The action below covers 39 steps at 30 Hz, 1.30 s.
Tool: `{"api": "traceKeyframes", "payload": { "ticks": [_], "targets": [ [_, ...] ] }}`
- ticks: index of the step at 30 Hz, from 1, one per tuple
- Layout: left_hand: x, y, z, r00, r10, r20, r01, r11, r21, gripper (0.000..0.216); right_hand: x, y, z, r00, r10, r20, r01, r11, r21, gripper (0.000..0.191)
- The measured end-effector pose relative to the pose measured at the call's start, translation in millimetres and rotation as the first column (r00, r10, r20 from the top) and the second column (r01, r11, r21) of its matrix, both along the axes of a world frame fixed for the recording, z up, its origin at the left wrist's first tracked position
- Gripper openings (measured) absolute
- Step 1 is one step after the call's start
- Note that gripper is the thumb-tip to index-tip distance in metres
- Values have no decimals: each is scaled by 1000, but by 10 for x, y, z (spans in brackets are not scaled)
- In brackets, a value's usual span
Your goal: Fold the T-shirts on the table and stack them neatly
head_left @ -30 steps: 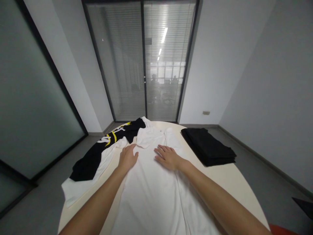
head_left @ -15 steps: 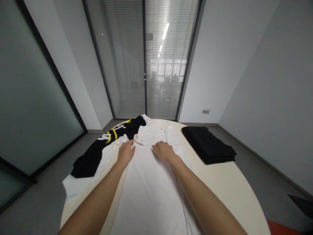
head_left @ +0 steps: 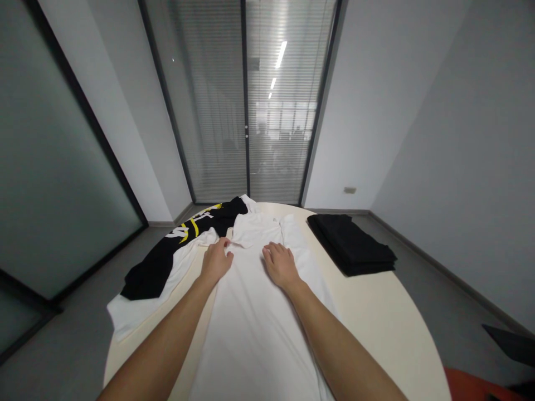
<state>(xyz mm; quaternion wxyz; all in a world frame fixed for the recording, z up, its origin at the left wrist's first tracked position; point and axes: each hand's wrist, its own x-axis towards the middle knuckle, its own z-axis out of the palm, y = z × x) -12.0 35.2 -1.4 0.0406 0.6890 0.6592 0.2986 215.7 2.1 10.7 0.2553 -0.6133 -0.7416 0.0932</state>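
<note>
A white T-shirt (head_left: pixel 259 323) lies lengthwise on the table, its collar end away from me and its sides folded in. At its left edge, near the folded sleeve, my left hand (head_left: pixel 215 262) touches the cloth with thumb and fingers apart. My right hand (head_left: pixel 281 264) rests flat on the upper part of the shirt, right of the middle, fingers stretched forward. The shirt's near end runs out of view at the bottom.
Left on the round cream table (head_left: pixel 388 323) lie a black shirt with white and yellow print (head_left: pixel 154 262) and white cloth (head_left: pixel 134 317) under it. A stack of folded black cloth (head_left: pixel 351 245) sits at right. Something red (head_left: pixel 468 384) shows at lower right.
My right hand has shifted slightly and lies flatter on the white T-shirt. The left hand stays at the shirt's left edge. The view has turned slightly.
</note>
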Motion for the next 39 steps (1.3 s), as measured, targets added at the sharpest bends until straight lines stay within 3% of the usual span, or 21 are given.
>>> {"api": "traceKeyframes", "payload": {
  "ticks": [4, 9, 12, 19, 30, 39],
  "targets": [
    [53, -8, -1, 997, -4, 76, 2, 1000, 25, 17, -21, -43, -36, 998, 25, 49, -23, 999, -34, 42],
    [65, 49, -49, 988, -63, 143, 54, 997, 61, 17, -126, 60, 101, 996, -44, 80, 50, 996, -68, 40],
    [73, 69, -77, 978, -105, 178, 91, 992, 87, 15, -221, 229, 208, 998, -63, 2, 63, 996, -57, 33],
    [97, 40, -118, 955, -158, 252, 132, 984, 118, 25, -550, 697, 280, 980, 46, -193, -64, 994, -89, 31],
    [152, 9, -34, 903, -224, 366, 181, 972, 147, 17, -794, 1289, 265, 953, -98, -287, 5, 951, -309, 45],
    [253, -99, 50, 908, -229, 350, 216, 973, 78, 19, -869, 1420, 165, 958, -107, -267, -7, 920, -392, 10]
  ]
}}
